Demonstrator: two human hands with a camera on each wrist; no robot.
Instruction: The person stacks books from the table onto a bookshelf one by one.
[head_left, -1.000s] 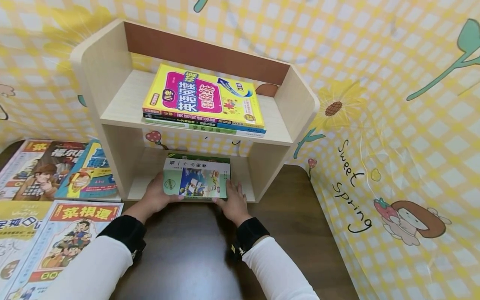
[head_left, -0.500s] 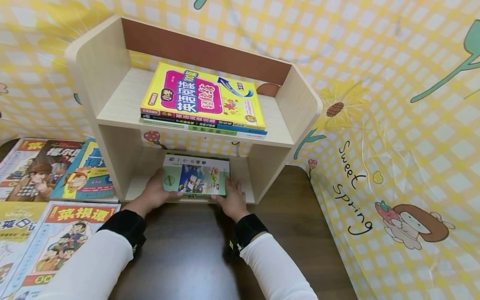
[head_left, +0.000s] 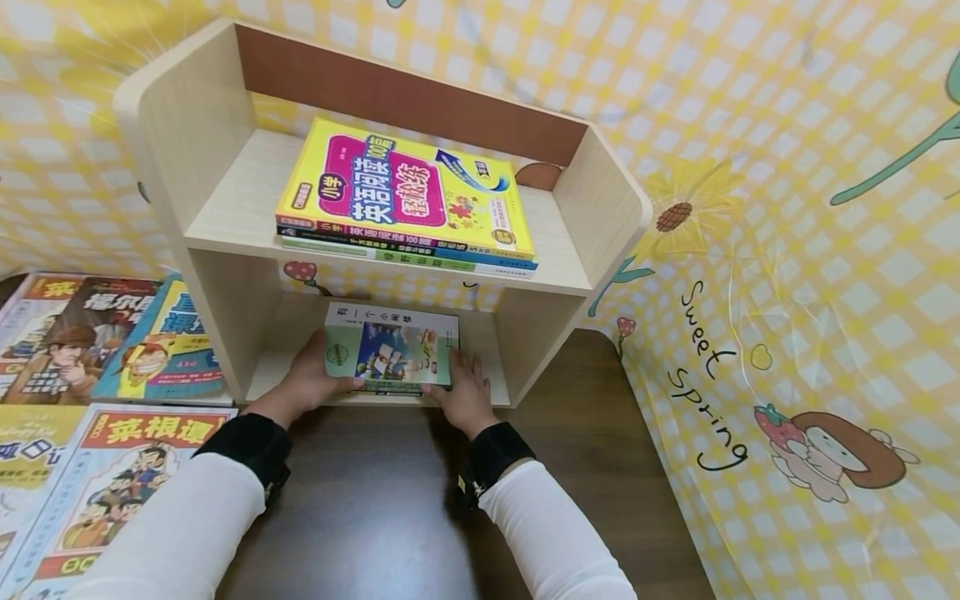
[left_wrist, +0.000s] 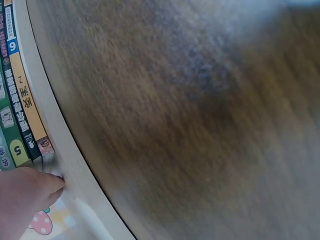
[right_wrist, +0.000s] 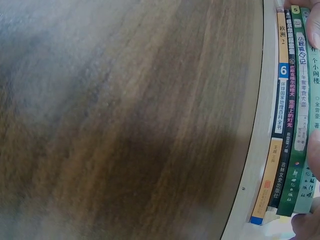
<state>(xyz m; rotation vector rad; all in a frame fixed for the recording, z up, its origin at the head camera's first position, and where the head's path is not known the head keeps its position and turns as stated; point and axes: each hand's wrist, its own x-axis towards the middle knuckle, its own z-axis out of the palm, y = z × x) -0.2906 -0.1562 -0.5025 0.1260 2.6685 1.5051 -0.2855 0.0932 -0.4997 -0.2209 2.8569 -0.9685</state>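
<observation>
A small stack of books, topped by a green and white one (head_left: 392,350), lies flat in the lower bay of a pale wooden shelf (head_left: 217,192). My left hand (head_left: 311,382) grips the stack's left side with the thumb on the cover. My right hand (head_left: 465,393) grips its right side. The right wrist view shows the stack's spines (right_wrist: 290,125) along the shelf board (right_wrist: 252,150), with fingertips (right_wrist: 315,22) at both ends. In the left wrist view my left hand (left_wrist: 25,195) sits by the spines (left_wrist: 17,100).
Another stack topped by a yellow and pink book (head_left: 405,192) lies on the upper shelf. Several picture books (head_left: 127,333) are spread on the left of the dark wooden table (head_left: 375,500). A yellow checked cloth (head_left: 787,250) hangs behind and to the right.
Both hands have slid the stack slightly deeper into the lower bay. The grip is unchanged.
</observation>
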